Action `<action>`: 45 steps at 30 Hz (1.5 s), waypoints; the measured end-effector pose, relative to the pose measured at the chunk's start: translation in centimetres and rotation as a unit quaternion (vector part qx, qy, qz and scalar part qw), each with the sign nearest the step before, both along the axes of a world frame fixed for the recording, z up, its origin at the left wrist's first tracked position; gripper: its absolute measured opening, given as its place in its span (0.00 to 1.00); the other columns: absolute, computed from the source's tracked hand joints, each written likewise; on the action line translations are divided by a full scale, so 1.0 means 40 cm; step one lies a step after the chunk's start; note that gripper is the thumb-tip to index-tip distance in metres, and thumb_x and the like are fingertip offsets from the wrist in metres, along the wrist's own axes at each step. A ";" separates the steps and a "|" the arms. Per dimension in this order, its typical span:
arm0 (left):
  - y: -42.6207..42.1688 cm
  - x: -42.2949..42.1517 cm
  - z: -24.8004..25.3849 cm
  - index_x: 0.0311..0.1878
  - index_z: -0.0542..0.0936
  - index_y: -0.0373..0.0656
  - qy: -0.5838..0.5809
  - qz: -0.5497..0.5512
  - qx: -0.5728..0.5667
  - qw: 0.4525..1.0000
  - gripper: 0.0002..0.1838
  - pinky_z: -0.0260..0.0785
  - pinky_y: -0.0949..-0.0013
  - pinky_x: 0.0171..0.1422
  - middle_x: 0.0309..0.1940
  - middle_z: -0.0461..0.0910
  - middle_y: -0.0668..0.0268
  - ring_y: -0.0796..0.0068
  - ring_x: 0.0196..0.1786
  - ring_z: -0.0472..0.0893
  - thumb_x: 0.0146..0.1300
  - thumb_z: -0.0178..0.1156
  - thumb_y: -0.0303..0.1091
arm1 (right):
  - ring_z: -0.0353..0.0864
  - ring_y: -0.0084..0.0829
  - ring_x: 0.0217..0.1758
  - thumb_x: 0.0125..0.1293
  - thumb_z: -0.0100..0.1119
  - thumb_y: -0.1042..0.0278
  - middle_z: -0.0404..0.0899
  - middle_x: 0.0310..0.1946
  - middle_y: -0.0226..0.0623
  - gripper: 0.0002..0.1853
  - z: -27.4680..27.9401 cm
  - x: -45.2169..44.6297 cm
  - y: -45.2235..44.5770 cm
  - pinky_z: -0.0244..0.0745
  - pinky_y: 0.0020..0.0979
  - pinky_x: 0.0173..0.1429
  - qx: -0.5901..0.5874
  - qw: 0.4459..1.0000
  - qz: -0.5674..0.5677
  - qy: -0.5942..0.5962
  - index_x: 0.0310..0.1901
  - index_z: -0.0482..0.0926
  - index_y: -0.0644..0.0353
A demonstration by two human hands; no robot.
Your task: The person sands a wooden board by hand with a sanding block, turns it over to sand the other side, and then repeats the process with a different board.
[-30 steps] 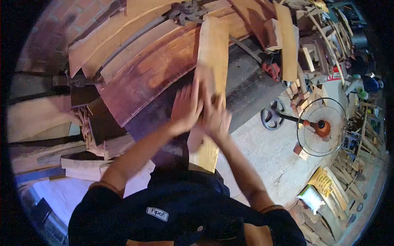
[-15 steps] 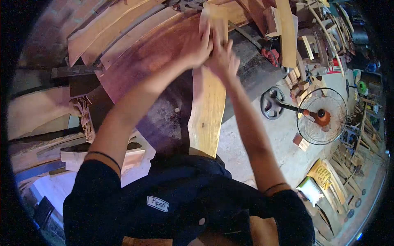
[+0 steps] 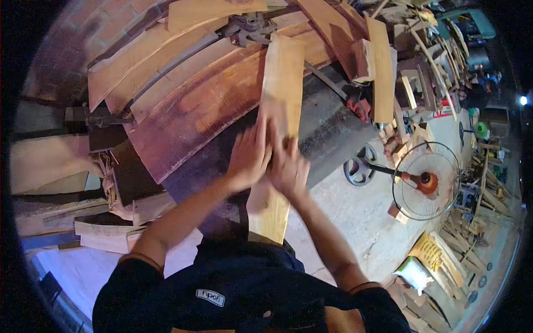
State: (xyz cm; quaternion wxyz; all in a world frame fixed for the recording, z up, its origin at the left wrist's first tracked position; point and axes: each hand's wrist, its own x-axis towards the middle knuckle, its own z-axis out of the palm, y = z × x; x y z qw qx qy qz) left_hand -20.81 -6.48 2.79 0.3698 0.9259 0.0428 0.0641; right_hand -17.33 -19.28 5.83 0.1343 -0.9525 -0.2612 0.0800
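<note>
A long pale plank [image 3: 270, 213] lies lengthwise in front of me on a dark work surface [image 3: 211, 191]. Over its middle, my left hand [image 3: 247, 161] and my right hand [image 3: 290, 171] are side by side, almost touching. Their index fingers point forward, smeared by motion, while the other fingers look bent. Both hands seem closed around something between them, but it is hidden by the fingers and cannot be made out. The plank's far end shows beyond the fingertips, its near end close to my waist.
Wide reddish boards [image 3: 194, 122] lie across the surface to the left and ahead. A red-handled tool [image 3: 358, 109] rests at the right beside an upright board [image 3: 382, 72]. A standing fan [image 3: 426, 180], a yellow sack [image 3: 427, 252] and wood pieces are on the floor at right.
Both hands went forward along the plank to its far part, then came back toward me to its middle. The plank's far end is uncovered again.
</note>
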 end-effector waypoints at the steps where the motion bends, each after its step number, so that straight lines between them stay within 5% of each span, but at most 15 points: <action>1: 0.031 0.098 -0.038 0.76 0.45 0.32 -0.074 0.012 0.050 0.996 0.40 0.59 0.47 0.67 0.67 0.65 0.45 0.47 0.63 0.70 0.69 0.50 0.40 | 0.83 0.59 0.36 0.61 0.56 0.60 0.69 0.56 0.67 0.44 0.015 0.092 0.036 0.80 0.54 0.35 -0.030 0.999 -0.012 0.042 0.78 0.46 0.35; 3: 0.094 0.279 -0.008 0.77 0.41 0.37 0.032 -0.002 0.016 0.999 0.40 0.60 0.43 0.68 0.72 0.58 0.46 0.44 0.64 0.71 0.70 0.48 0.42 | 0.84 0.56 0.34 0.60 0.57 0.55 0.71 0.51 0.62 0.46 -0.022 0.259 0.088 0.80 0.53 0.33 -0.024 0.997 -0.007 -0.072 0.78 0.44 0.35; 5: 0.162 0.473 -0.100 0.77 0.38 0.38 -0.098 -0.001 0.084 0.992 0.41 0.63 0.42 0.67 0.73 0.55 0.43 0.42 0.64 0.71 0.70 0.47 0.45 | 0.84 0.57 0.41 0.57 0.62 0.50 0.70 0.53 0.58 0.50 0.005 0.401 0.151 0.80 0.52 0.41 -0.007 0.999 -0.022 -0.041 0.77 0.43 0.37; 6: 0.187 0.524 -0.002 0.77 0.37 0.39 0.076 -0.028 0.003 0.997 0.42 0.63 0.43 0.68 0.73 0.53 0.41 0.40 0.64 0.71 0.70 0.47 0.45 | 0.84 0.56 0.45 0.55 0.63 0.47 0.69 0.55 0.55 0.52 -0.004 0.471 0.182 0.80 0.50 0.45 -0.042 0.998 -0.042 -0.034 0.77 0.43 0.36; 10: 0.190 0.611 -0.074 0.77 0.38 0.40 -0.005 -0.011 0.028 1.000 0.41 0.61 0.43 0.70 0.75 0.49 0.40 0.37 0.66 0.68 0.70 0.46 0.45 | 0.81 0.57 0.52 0.52 0.66 0.46 0.62 0.64 0.57 0.56 0.016 0.518 0.198 0.79 0.48 0.52 -0.051 0.997 -0.057 -0.001 0.77 0.38 0.30; 12: 0.166 0.538 -0.074 0.77 0.39 0.40 -0.026 -0.006 -0.003 1.000 0.41 0.61 0.44 0.70 0.76 0.47 0.41 0.35 0.65 0.69 0.70 0.47 0.45 | 0.81 0.58 0.53 0.50 0.68 0.50 0.62 0.64 0.58 0.58 0.012 0.453 0.172 0.79 0.50 0.51 -0.050 0.997 -0.049 -0.011 0.77 0.39 0.30; 13: 0.139 0.452 -0.059 0.77 0.42 0.40 -0.092 0.011 0.117 0.989 0.40 0.62 0.45 0.70 0.76 0.46 0.41 0.33 0.64 0.69 0.70 0.47 0.45 | 0.81 0.59 0.51 0.49 0.69 0.54 0.62 0.64 0.59 0.57 0.000 0.393 0.143 0.79 0.52 0.47 -0.030 0.998 -0.056 -0.015 0.77 0.40 0.30; 17: -0.026 0.053 -0.001 0.76 0.45 0.35 -0.017 0.003 0.013 1.000 0.39 0.65 0.46 0.66 0.74 0.52 0.42 0.42 0.68 0.67 0.68 0.49 0.38 | 0.84 0.53 0.37 0.62 0.56 0.58 0.70 0.52 0.61 0.42 0.000 0.039 -0.019 0.80 0.47 0.31 0.018 0.999 -0.021 -0.024 0.77 0.50 0.37; 20: -0.118 -0.216 0.053 0.75 0.48 0.29 0.107 -0.034 -0.006 0.994 0.40 0.64 0.48 0.60 0.70 0.60 0.41 0.45 0.68 0.68 0.66 0.52 0.37 | 0.79 0.62 0.49 0.61 0.57 0.59 0.66 0.59 0.66 0.43 0.004 -0.228 -0.126 0.80 0.54 0.37 -0.017 0.996 -0.036 0.085 0.77 0.49 0.36; 23: -0.178 -0.367 0.009 0.74 0.49 0.26 0.060 -0.046 0.049 0.996 0.40 0.63 0.48 0.61 0.68 0.61 0.38 0.45 0.69 0.67 0.66 0.53 0.37 | 0.80 0.56 0.42 0.61 0.56 0.61 0.70 0.44 0.54 0.44 0.023 -0.354 -0.181 0.80 0.51 0.31 0.002 0.994 -0.026 0.110 0.77 0.48 0.36; 30: -0.043 0.102 -0.003 0.75 0.46 0.31 -0.035 -0.006 0.043 0.998 0.40 0.58 0.48 0.71 0.70 0.59 0.42 0.44 0.71 0.62 0.67 0.51 0.38 | 0.83 0.58 0.38 0.63 0.56 0.58 0.69 0.51 0.57 0.43 0.004 0.100 -0.031 0.80 0.53 0.34 -0.035 0.998 -0.036 0.023 0.77 0.45 0.34; 31: -0.017 0.209 -0.026 0.75 0.47 0.31 -0.132 0.012 0.057 0.990 0.39 0.58 0.47 0.71 0.67 0.63 0.40 0.42 0.69 0.65 0.68 0.50 0.40 | 0.83 0.59 0.39 0.62 0.58 0.56 0.69 0.53 0.58 0.45 -0.016 0.191 -0.006 0.80 0.54 0.36 -0.059 0.997 -0.041 -0.011 0.77 0.44 0.34; 36: 0.122 0.634 -0.098 0.75 0.49 0.34 -0.132 0.006 0.123 0.984 0.39 0.63 0.46 0.66 0.60 0.71 0.36 0.40 0.60 0.74 0.69 0.47 0.47 | 0.83 0.58 0.45 0.53 0.67 0.47 0.68 0.59 0.60 0.53 -0.018 0.543 0.119 0.79 0.52 0.45 -0.049 0.995 -0.038 -0.072 0.76 0.44 0.33; 41: 0.113 0.621 -0.094 0.75 0.48 0.34 -0.111 -0.024 0.050 0.992 0.39 0.61 0.45 0.68 0.60 0.71 0.37 0.39 0.63 0.72 0.69 0.46 0.47 | 0.82 0.57 0.50 0.48 0.71 0.43 0.66 0.61 0.59 0.59 -0.020 0.510 0.109 0.78 0.50 0.50 -0.061 0.994 -0.053 -0.079 0.77 0.41 0.33; 45: -0.016 0.213 -0.059 0.76 0.48 0.34 -0.083 0.003 0.069 0.994 0.37 0.58 0.46 0.70 0.68 0.64 0.42 0.44 0.70 0.65 0.70 0.47 0.42 | 0.84 0.56 0.38 0.63 0.56 0.54 0.71 0.52 0.57 0.42 -0.004 0.175 -0.007 0.81 0.51 0.35 -0.016 0.998 -0.038 -0.036 0.77 0.47 0.37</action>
